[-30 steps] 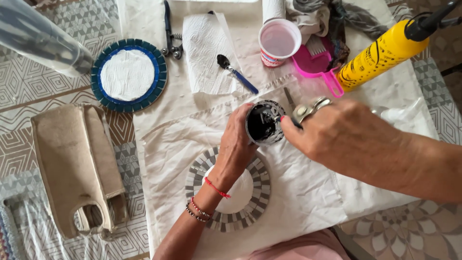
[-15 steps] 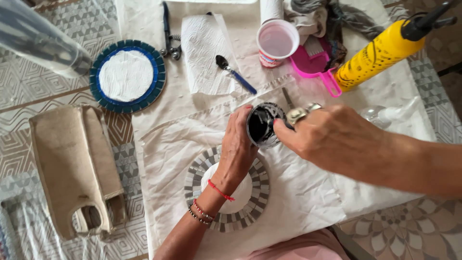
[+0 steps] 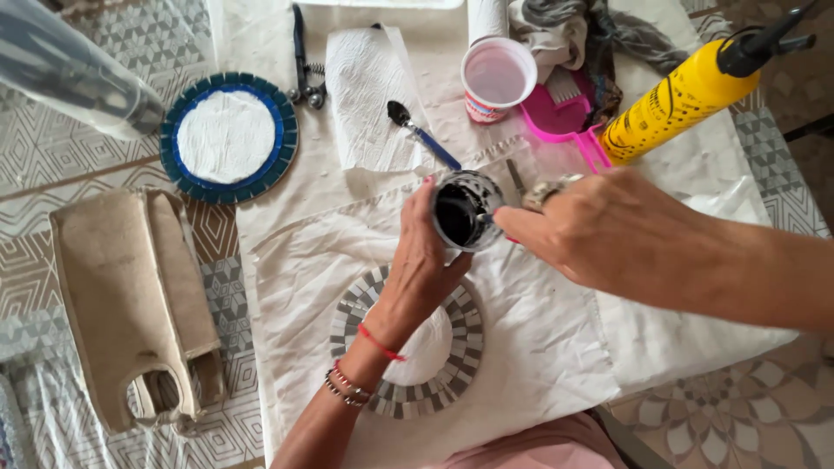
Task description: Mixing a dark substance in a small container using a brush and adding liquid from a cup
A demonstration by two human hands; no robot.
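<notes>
At the far left a beige woven cloth bag lay flat on the patterned floor tiles, and above it sat a round mosaic disc with a blue rim and white centre. On the white cloth lay a folded white paper towel and a small spoon with a blue handle. The left hand wrapped its fingers around a small clear cup holding dark paste, held just above a round grey-and-white mosaic disc. The right hand met the cup's rim from the right, fingers bunched together at the edge; what they pinched could not be told. Behind stood a white plastic cup, a pink plastic brush and a yellow bottle with a black nozzle, tilted.
</notes>
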